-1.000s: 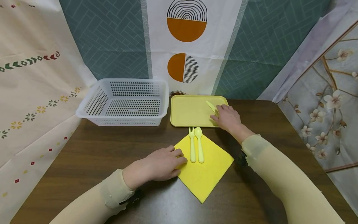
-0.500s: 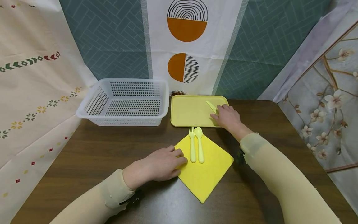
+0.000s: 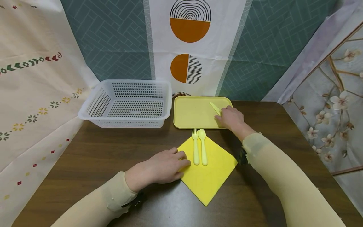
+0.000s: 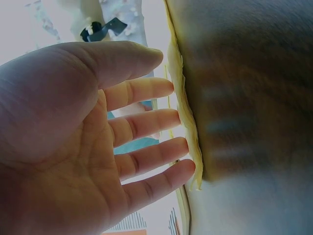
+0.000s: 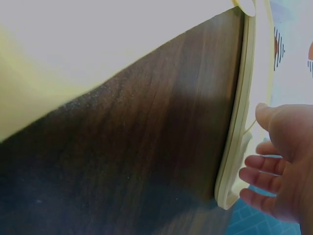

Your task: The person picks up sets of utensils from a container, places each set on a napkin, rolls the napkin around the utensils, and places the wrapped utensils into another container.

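Observation:
My left hand (image 3: 162, 165) rests its fingertips on the left corner of a yellow folded napkin (image 3: 208, 183); in the left wrist view its fingers (image 4: 146, 122) are extended and touch the napkin's edge. A pale yellow fork (image 3: 195, 148) and spoon (image 3: 202, 148) lie side by side on the napkin, tips toward the tray. At the right end of a yellow tray (image 3: 190, 113), my right hand (image 3: 231, 119) hovers over or touches a yellow knife (image 3: 215, 108), whose handle it hides. In the right wrist view, thumb and fingers stand apart, loosely bent.
A white perforated plastic basket (image 3: 130, 123) stands left of the tray at the back of the dark wooden table (image 3: 119, 142). Patterned cloths hang behind and on both sides.
Both hands stay nearly still. The whole head view shifts very slightly; napkin, cutlery and tray keep their places.

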Demonstrator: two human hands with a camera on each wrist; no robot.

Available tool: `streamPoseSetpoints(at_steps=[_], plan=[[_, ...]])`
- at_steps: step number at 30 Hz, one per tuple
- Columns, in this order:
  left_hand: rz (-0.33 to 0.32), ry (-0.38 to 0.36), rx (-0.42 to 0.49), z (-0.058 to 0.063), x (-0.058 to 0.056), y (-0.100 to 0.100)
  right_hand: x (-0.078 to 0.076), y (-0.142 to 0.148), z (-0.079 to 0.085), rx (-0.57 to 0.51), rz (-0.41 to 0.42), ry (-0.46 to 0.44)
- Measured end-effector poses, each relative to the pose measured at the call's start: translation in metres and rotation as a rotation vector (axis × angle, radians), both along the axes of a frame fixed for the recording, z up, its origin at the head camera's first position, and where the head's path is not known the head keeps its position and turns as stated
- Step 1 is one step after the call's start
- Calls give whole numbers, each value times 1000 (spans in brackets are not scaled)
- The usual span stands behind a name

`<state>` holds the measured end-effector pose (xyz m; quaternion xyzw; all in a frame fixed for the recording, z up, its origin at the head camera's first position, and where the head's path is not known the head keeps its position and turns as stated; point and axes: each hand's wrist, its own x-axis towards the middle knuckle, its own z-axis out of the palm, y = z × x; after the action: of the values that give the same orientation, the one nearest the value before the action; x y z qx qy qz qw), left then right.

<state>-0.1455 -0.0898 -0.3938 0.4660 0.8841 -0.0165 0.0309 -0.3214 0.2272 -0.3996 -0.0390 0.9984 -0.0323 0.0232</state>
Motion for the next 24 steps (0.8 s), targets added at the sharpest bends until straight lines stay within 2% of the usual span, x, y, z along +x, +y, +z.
streamPoseSetpoints(at_steps=[24], plan=[[9, -12, -7, -2, -1, 0, -3, -1, 7, 35, -7, 5]])
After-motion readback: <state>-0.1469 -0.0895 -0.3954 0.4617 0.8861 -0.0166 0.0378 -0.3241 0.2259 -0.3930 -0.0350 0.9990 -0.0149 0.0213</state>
